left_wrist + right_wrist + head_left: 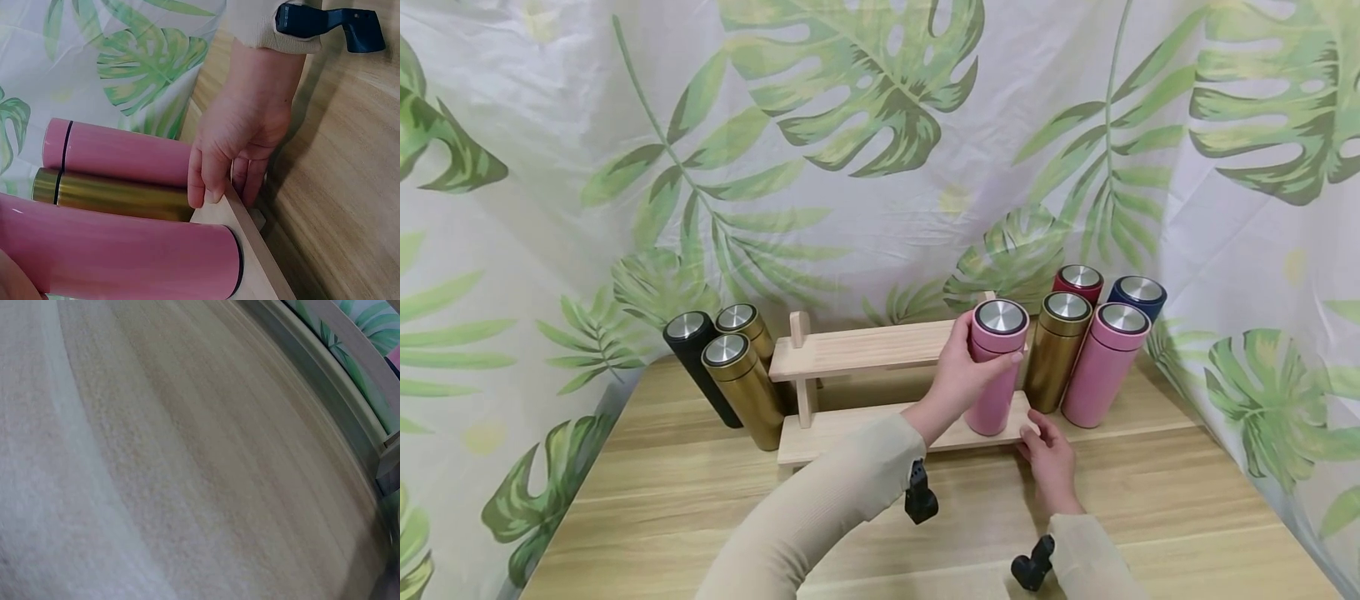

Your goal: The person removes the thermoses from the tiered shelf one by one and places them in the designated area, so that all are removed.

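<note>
My left hand (957,379) grips a pink thermos bottle (992,404) round its upper part, thumb across the front. The bottle is upright, its base right at the lower board (865,429) of a two-tier wooden rack, toward the right end. My right hand (1051,458) holds the right end of that board. In the left wrist view, fingers of the right hand (244,125) lie over the board's corner, others reach beneath it, and the pink bottle (125,250) stands close by. The right wrist view shows mainly sleeve and tabletop.
Right of the rack stand a gold bottle (1056,358), another pink bottle (1103,371), a red one (1078,282) and a navy one (1141,292). To its left are a black bottle (700,358) and two gold ones (745,396). A leaf-print curtain (880,208) hangs behind the table (700,517).
</note>
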Demonstrator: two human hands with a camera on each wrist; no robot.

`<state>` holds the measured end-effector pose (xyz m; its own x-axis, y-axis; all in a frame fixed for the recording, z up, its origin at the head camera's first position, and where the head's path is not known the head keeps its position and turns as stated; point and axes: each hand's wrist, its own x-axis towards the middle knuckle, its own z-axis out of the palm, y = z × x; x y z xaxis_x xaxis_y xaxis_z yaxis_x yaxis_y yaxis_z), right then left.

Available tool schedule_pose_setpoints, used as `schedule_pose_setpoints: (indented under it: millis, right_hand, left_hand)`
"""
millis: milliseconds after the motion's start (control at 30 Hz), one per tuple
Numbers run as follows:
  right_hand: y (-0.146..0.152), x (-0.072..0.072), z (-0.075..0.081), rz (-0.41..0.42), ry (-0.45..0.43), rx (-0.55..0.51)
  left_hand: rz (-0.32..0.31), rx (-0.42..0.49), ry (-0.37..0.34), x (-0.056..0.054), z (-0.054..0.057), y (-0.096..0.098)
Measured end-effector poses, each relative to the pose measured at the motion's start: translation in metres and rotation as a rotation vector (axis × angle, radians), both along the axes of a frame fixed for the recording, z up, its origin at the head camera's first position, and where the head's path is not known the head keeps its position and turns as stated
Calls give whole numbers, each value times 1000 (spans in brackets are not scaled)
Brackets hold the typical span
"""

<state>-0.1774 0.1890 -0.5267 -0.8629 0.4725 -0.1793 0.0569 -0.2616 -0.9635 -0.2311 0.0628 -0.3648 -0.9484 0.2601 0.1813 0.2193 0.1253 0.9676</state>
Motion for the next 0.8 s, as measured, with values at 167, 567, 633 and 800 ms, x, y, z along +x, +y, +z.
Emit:
schedule_pose_setpoints:
  millis: [167, 567, 633, 800]
  right_hand:
    - [0, 1, 1, 19, 14, 16]
    - [0, 0, -2, 11, 2, 16]
    - [0, 0, -2, 8, 18, 5]
    - [0, -1, -3, 14, 24, -3]
  left_hand:
    - [6, -16, -4, -3, 0, 1]
    - [-14, 47, 31, 2, -7, -6]
    - [-22, 50, 56, 4, -8, -7]
    - [-42, 71, 98, 10, -10, -15]
